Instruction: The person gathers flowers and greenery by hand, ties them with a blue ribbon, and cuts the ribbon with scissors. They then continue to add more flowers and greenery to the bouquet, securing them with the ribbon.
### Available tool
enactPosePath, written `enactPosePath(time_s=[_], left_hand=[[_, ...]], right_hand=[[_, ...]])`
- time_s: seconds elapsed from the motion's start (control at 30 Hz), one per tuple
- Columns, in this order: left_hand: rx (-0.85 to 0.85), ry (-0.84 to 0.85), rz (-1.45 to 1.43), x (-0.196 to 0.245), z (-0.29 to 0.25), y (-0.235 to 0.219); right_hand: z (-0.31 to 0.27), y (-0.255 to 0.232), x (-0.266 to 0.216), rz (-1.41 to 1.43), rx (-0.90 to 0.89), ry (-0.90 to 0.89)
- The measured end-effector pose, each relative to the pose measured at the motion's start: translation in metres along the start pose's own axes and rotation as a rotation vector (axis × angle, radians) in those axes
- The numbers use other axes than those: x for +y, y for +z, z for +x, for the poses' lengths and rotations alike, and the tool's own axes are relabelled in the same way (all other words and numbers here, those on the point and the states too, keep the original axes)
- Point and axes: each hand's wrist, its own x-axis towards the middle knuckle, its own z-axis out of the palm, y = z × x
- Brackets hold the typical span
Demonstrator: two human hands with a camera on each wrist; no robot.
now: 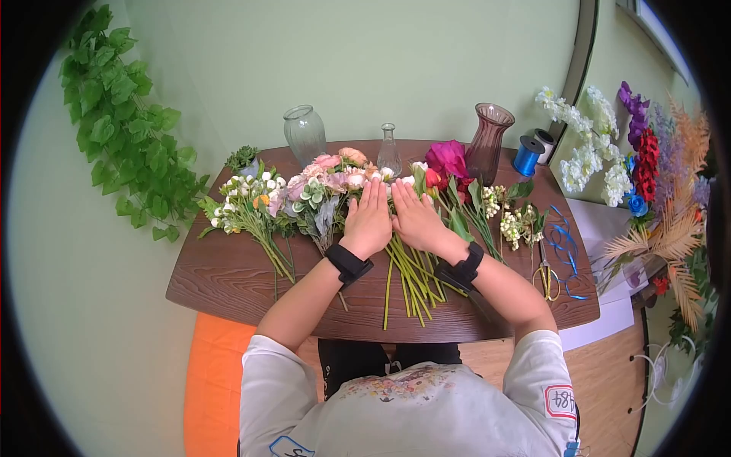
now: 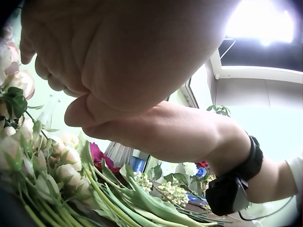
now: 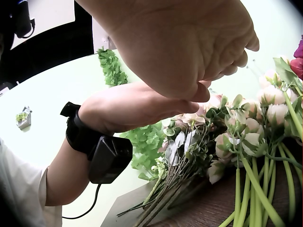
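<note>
Both hands are held side by side, palms down and fingers straight, over the middle bunch of flowers. The left hand (image 1: 369, 221) and the right hand (image 1: 416, 219) meet at the thumbs. Below them, green stems (image 1: 411, 286) fan toward the table's front edge. In the left wrist view, the left palm (image 2: 128, 52) is above cream flowers (image 2: 68, 165); the right wrist view has the right palm (image 3: 175, 47) over the same pale blooms (image 3: 253, 137). Neither hand grips anything. Whether the fingertips touch the petals, I cannot tell.
Pink flowers (image 1: 327, 162) and white flowers (image 1: 247, 196) lie left on the brown table (image 1: 228, 266). Behind stand a clear vase (image 1: 304, 133), a small bottle (image 1: 388, 152) and a purple vase (image 1: 489, 141). Blue ribbon spool (image 1: 527, 156), scissors (image 1: 546, 278) and berry sprigs (image 1: 521, 227) are right.
</note>
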Motion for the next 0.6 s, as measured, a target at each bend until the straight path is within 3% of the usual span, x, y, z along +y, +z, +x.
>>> enactPosePath(time_s=[0.6], left_hand=[[-0.007, -0.018, 0.04, -0.0029, -0.0016, 0.0007]], right_hand=[[0.001, -0.0036, -0.0051, -0.014, -0.025, -0.001]])
